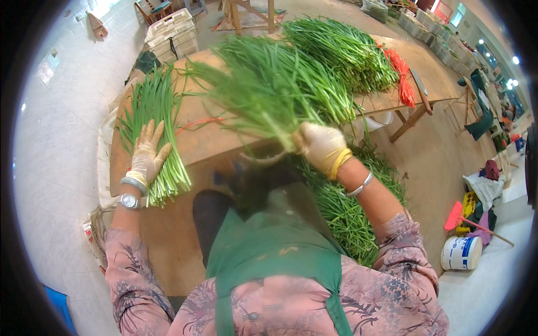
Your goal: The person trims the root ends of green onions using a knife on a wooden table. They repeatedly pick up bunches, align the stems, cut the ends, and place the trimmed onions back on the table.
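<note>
My left hand (148, 151), in a pale glove, rests with fingers spread on a bunch of long flat green leaves with pale stems (171, 180) at the left of the wooden table (196, 147). My right hand (323, 147), gloved too, is closed round the stem end of a blurred handful of green stalks (276, 127) above the table's front edge. Behind it lie two large bunches of the same greens (347, 53). An orange-red tie (199, 123) lies between my hands, and a bundle of red ties (400, 75) is at the right.
A knife (421, 89) lies at the table's right end. Loose greens (350, 213) are heaped below, right of my lap. White crates (171, 36) stand behind at left. A white bucket (460, 252) and a pink-headed broom (453, 215) are on the right.
</note>
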